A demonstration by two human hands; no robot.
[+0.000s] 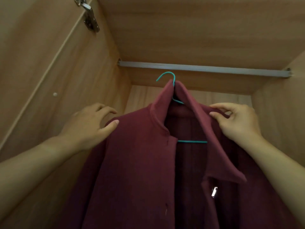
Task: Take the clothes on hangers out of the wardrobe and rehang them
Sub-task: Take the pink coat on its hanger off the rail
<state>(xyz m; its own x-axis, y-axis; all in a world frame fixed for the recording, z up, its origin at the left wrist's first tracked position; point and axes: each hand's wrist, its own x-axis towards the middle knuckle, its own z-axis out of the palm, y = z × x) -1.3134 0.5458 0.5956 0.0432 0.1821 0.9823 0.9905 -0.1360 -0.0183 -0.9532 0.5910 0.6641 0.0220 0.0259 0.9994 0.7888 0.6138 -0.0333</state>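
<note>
- Upper left: a silver metal door hinge [90, 19] is fixed where the open door meets the side panel of the light wooden wardrobe [74, 80].
- Left hand [89, 124]: the left shoulder of a dark maroon collared coat [137, 162] is gripped. The thumb is laid on the front of the cloth and the fingers are curled over the shoulder edge.
- Centre: the coat is carried on a thin teal wire hanger [192, 141], whose lower bar is exposed between the open lapels. The hook is held free in the air, below the rail and touching nothing.
- Above centre: a pale metal hanging rail [214, 68] is mounted across the wardrobe from one side panel to the other.
- Right hand [237, 123]: the right shoulder of the coat, beside the collar, is pinched between thumb and curled fingertips.
- Step in hand: the coat is off the rail and supported at both shoulders. Whether it is being withdrawn or returned cannot be decided from this view alone.
- Next move, if rehanging is intended: both shoulders must be raised together until the hook is lifted above the rail, then lowered over it. Because cloth rather than wire is held, the hook may tilt and should be kept upright.
</note>
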